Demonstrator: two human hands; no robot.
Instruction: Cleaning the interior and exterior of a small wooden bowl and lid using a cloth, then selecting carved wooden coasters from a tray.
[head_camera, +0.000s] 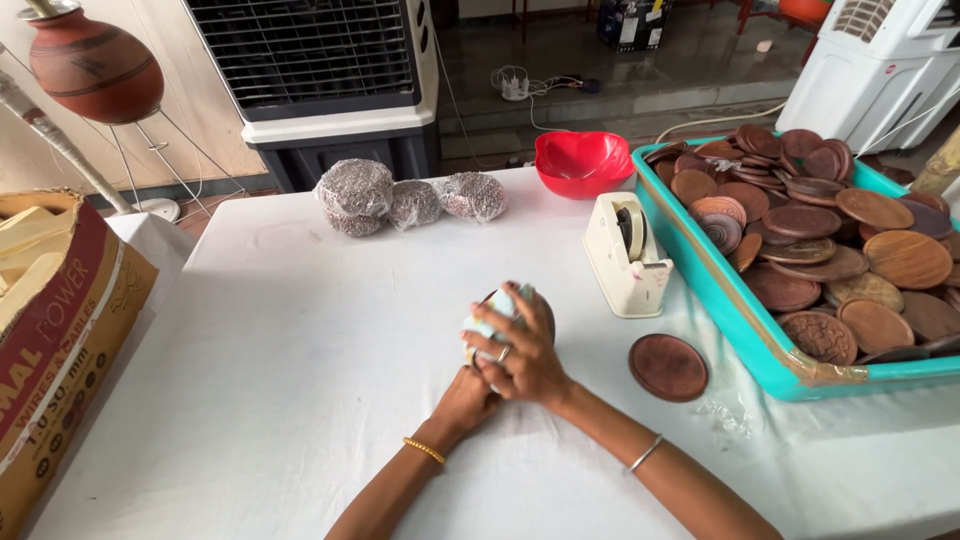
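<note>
A cardboard box is seen at the far left edge of the white tabletop. Three bubble-wrapped bundles are lined up at the rear. At centre, a wrapped round disc is held just above the tabletop: the left hand is closed under it, the right hand clasped over its top. A cream tape dispenser and a red bowl are noted further right, then a single wooden disc beside a teal tray piled with similar discs.
</note>
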